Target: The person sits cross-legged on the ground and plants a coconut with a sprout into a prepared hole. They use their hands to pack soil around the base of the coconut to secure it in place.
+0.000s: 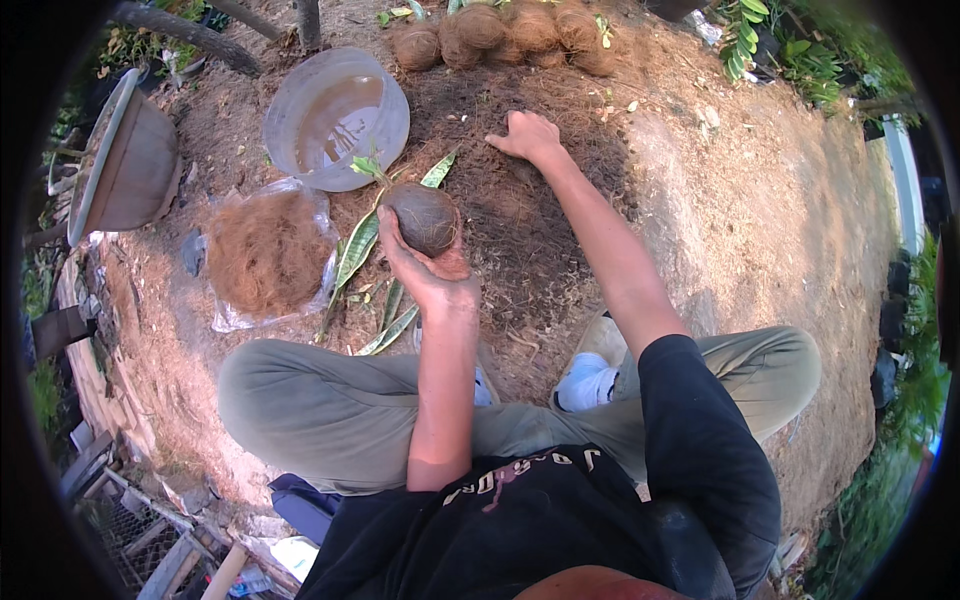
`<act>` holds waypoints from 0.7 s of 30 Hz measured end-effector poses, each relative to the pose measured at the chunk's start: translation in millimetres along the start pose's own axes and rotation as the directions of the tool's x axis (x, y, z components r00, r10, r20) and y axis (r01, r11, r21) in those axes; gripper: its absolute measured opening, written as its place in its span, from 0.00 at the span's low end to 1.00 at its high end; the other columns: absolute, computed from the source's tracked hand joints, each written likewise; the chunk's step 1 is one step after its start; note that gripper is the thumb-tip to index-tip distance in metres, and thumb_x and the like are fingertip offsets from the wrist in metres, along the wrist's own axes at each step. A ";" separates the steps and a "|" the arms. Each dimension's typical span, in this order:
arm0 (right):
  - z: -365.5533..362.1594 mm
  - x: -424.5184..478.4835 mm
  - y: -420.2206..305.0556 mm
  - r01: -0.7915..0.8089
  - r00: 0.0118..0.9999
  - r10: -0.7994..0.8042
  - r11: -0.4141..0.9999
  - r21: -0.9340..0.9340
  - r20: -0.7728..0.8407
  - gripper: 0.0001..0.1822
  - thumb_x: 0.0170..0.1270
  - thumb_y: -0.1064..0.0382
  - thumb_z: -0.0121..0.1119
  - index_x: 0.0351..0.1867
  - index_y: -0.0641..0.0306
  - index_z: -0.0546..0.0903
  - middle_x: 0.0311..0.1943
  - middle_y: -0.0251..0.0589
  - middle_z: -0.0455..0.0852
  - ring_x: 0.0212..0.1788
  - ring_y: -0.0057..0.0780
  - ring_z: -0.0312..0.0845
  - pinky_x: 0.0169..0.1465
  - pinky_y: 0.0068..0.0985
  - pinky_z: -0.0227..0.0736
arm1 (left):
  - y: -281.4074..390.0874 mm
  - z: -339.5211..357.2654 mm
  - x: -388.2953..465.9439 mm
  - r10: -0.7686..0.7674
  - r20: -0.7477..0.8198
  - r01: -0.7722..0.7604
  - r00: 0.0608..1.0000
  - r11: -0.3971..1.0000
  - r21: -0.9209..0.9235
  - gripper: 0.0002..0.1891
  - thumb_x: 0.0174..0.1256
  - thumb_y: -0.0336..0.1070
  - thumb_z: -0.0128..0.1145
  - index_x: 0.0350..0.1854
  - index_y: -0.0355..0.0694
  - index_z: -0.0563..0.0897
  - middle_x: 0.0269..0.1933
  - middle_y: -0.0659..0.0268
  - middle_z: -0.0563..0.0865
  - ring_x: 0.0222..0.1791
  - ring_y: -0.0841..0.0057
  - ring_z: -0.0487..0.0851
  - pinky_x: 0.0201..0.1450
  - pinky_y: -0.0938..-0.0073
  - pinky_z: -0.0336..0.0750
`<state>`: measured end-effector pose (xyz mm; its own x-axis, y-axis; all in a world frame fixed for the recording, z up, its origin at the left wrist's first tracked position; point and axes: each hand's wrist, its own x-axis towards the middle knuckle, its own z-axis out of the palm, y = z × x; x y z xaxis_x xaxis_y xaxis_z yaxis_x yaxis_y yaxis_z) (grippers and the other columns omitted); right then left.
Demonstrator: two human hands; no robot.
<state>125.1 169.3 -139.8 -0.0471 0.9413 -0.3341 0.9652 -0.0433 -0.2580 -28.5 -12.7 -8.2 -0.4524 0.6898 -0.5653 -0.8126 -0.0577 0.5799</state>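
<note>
My left hand [433, 281] holds a round, dark brown ball [424, 217] with loose fibres on its surface, cupped between thumb and fingers. A small green leafy shoot [367, 166] shows at the ball's far left side. My right hand [531, 136] reaches down to the dark, fibre-strewn soil [517, 217] in front of me. Its thumb sticks out to the left, and the other fingertips are largely hidden. Long yellow-edged snake plant leaves [358, 251] lie on the ground beneath and left of the ball.
A translucent plastic tub [397, 124] with murky water stands at the back left. Nearer lies brown coconut fibre [266, 251] on a clear plastic bag [229, 319]. Several fibre-wrapped balls [480, 28] line the far side. A large plant pot [135, 161] stands far left.
</note>
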 end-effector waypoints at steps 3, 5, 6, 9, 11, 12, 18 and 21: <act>25.6 1.6 -11.7 0.023 0.993 -0.034 0.995 -0.096 -0.109 0.21 0.61 0.46 0.66 0.45 0.62 0.85 0.48 0.49 0.88 0.54 0.45 0.83 0.57 0.43 0.76 | -0.5 0.5 -0.1 0.012 -0.005 -0.012 1.000 1.000 0.008 0.28 0.72 0.54 0.56 0.66 0.45 0.69 0.60 0.62 0.76 0.59 0.68 0.78 0.60 0.60 0.77; 32.1 5.7 -6.4 0.002 0.985 -0.006 1.000 -0.022 -0.170 0.15 0.61 0.52 0.67 0.40 0.62 0.86 0.43 0.50 0.89 0.52 0.46 0.84 0.56 0.44 0.76 | 0.9 1.6 1.5 0.012 -0.002 -0.012 1.000 1.000 0.011 0.28 0.71 0.54 0.56 0.66 0.45 0.69 0.60 0.62 0.76 0.59 0.67 0.78 0.60 0.60 0.77; 29.8 2.0 -4.2 0.009 0.986 -0.003 0.999 0.038 -0.164 0.14 0.61 0.53 0.67 0.39 0.62 0.86 0.42 0.50 0.89 0.52 0.46 0.84 0.56 0.44 0.76 | 1.8 -0.4 2.0 0.014 -0.005 -0.014 1.000 1.000 0.009 0.28 0.71 0.54 0.57 0.66 0.45 0.69 0.60 0.62 0.76 0.59 0.67 0.78 0.60 0.60 0.77; 1.0 -14.3 3.8 0.026 0.988 0.013 0.968 0.248 -0.151 0.12 0.60 0.54 0.69 0.40 0.58 0.88 0.37 0.47 0.90 0.46 0.41 0.87 0.51 0.39 0.78 | 2.0 -4.4 3.1 0.011 -0.010 -0.011 1.000 1.000 -0.026 0.28 0.70 0.52 0.58 0.66 0.45 0.68 0.60 0.62 0.76 0.59 0.67 0.78 0.59 0.59 0.78; -18.8 -19.4 16.5 -0.001 0.997 0.033 0.893 0.450 -0.064 0.14 0.58 0.52 0.71 0.40 0.56 0.90 0.38 0.47 0.90 0.46 0.41 0.87 0.51 0.36 0.78 | 1.9 -7.6 2.4 0.003 -0.013 -0.004 1.000 0.999 -0.046 0.27 0.70 0.51 0.59 0.66 0.45 0.68 0.60 0.62 0.75 0.59 0.67 0.78 0.59 0.58 0.78; -23.7 -18.8 25.7 0.020 0.995 0.030 0.878 0.478 -0.097 0.16 0.57 0.50 0.73 0.42 0.56 0.90 0.35 0.44 0.90 0.42 0.36 0.87 0.49 0.32 0.78 | 1.9 -7.0 2.7 -0.005 -0.003 0.005 1.000 0.999 -0.048 0.27 0.70 0.51 0.59 0.66 0.45 0.69 0.59 0.62 0.75 0.59 0.67 0.78 0.59 0.58 0.79; -57.5 -37.7 55.4 0.114 0.984 0.006 0.744 0.658 -0.178 0.15 0.61 0.53 0.70 0.44 0.58 0.89 0.38 0.40 0.91 0.42 0.32 0.86 0.51 0.32 0.77 | -1.7 -9.4 3.8 -0.017 0.043 0.019 0.999 0.999 -0.043 0.28 0.70 0.53 0.59 0.66 0.49 0.67 0.61 0.63 0.73 0.60 0.68 0.77 0.61 0.57 0.79; -88.2 -47.1 48.2 0.057 0.993 -0.001 0.875 0.481 -0.115 0.15 0.62 0.52 0.69 0.44 0.58 0.89 0.41 0.42 0.91 0.43 0.34 0.86 0.53 0.33 0.77 | -0.5 -12.2 5.2 -0.029 0.065 0.032 0.997 0.999 -0.043 0.28 0.70 0.54 0.59 0.66 0.51 0.67 0.61 0.63 0.72 0.61 0.68 0.76 0.61 0.56 0.80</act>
<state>196.5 152.4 -56.5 -0.0186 0.9737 -0.2272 0.7180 -0.1451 -0.6807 -34.9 -17.9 -18.6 -0.4038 0.7366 -0.5426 -0.8417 -0.0666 0.5359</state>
